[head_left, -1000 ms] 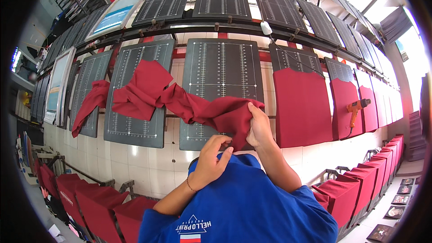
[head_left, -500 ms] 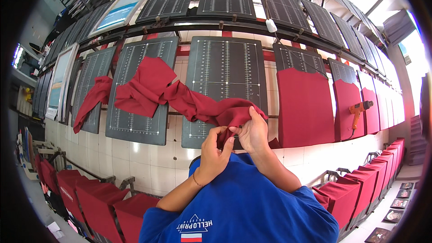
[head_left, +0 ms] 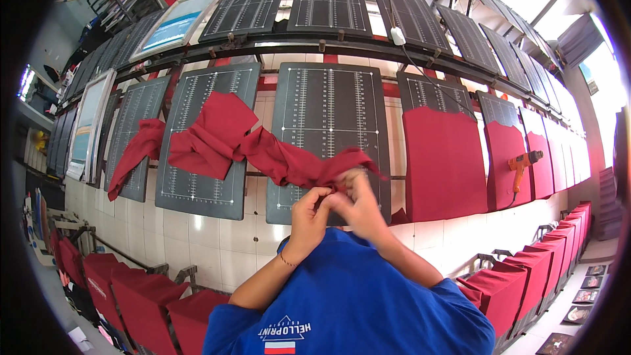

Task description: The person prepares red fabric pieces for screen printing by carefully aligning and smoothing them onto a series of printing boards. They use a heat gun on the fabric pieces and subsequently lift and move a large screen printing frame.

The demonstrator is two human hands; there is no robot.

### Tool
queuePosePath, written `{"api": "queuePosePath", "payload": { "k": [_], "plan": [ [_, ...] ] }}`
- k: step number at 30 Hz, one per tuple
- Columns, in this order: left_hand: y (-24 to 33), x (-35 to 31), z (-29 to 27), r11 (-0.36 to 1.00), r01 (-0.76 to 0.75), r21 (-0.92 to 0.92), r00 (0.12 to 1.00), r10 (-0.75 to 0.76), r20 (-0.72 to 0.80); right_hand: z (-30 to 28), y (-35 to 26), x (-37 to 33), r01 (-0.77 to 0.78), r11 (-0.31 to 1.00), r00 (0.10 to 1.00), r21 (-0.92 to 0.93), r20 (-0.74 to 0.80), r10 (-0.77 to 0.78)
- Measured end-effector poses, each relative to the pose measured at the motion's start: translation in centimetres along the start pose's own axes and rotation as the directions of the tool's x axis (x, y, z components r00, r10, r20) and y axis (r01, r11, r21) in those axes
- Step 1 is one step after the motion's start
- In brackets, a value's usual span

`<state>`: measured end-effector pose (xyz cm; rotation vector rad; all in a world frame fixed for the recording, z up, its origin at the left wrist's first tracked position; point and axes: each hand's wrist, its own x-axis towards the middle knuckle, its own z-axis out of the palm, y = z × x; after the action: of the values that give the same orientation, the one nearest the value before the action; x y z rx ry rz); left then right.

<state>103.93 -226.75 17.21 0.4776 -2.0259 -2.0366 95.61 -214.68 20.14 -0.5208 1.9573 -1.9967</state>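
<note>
A crumpled length of maroon fabric (head_left: 282, 161) lies across the black platens with white markings, its near right end gathered at my hands. My left hand (head_left: 307, 223) is closed, pinching the fabric edge between thumb and fingers just off the near edge of the middle platen (head_left: 332, 105). Right beside it is my right hand (head_left: 363, 210), its thumb reaching toward the left fingertips. Motion smears its curled fingers against the fabric, so its grip cannot be made out. More maroon fabric (head_left: 211, 135) lies bunched on the platen to the left.
To the right, a flat maroon panel (head_left: 444, 164) covers most of its platen. An orange heat gun (head_left: 522, 164) rests on the panel beyond. Framed screens (head_left: 92, 125) stand at the left. A white switch on a cord (head_left: 397, 36) hangs overhead. Maroon-covered platens (head_left: 141, 296) line the rack behind me.
My right hand has moved slightly left and its fingers have curled, now blurred. The fabric's right end has shifted with it. My left hand keeps its pinch, and the view has tilted slightly.
</note>
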Motion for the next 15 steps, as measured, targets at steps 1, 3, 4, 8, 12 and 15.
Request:
{"api": "queuePosePath", "payload": {
  "k": [1, 3, 4, 8, 12, 15],
  "plan": [
    [1.0, 0.4, -0.2, 0.998, -0.053, 0.045, 0.999, 0.052, 0.012, 0.0, -0.3, -0.8, 0.152, 0.918, 0.985, -0.367, 0.137, -0.109],
    [2.9, 0.7, -1.2, 0.942, -0.245, 0.229, 0.964, 0.261, -0.042, -1.4, -0.4, -0.6, 0.024, 0.959, 0.991, -0.281, -0.122, -0.06],
    [4.1, 0.7, -2.9, 0.857, -0.355, 0.375, 0.904, 0.416, -0.095, -3.7, -1.0, 0.0, -0.023, 0.915, 0.961, -0.403, -0.262, -0.091],
    [10.8, 0.9, -13.9, 0.63, -0.347, 0.695, 0.546, 0.738, -0.396, -13.9, -7.3, 1.0, 0.141, 0.782, 0.605, -0.607, -0.572, -0.553],
    [19.6, 2.5, -26.4, 0.601, -0.304, 0.74, 0.107, 0.793, -0.6, -20.9, -16.4, 0.8, 0.389, 0.725, 0.266, -0.569, -0.684, -0.679],
    [26.0, 9.7, -27.2, 0.22, -0.307, 0.926, 0.096, 0.975, -0.199, -21.3, -22.0, 5.8, 0.065, 0.627, 0.31, -0.776, -0.582, -0.752]
  ]
}}
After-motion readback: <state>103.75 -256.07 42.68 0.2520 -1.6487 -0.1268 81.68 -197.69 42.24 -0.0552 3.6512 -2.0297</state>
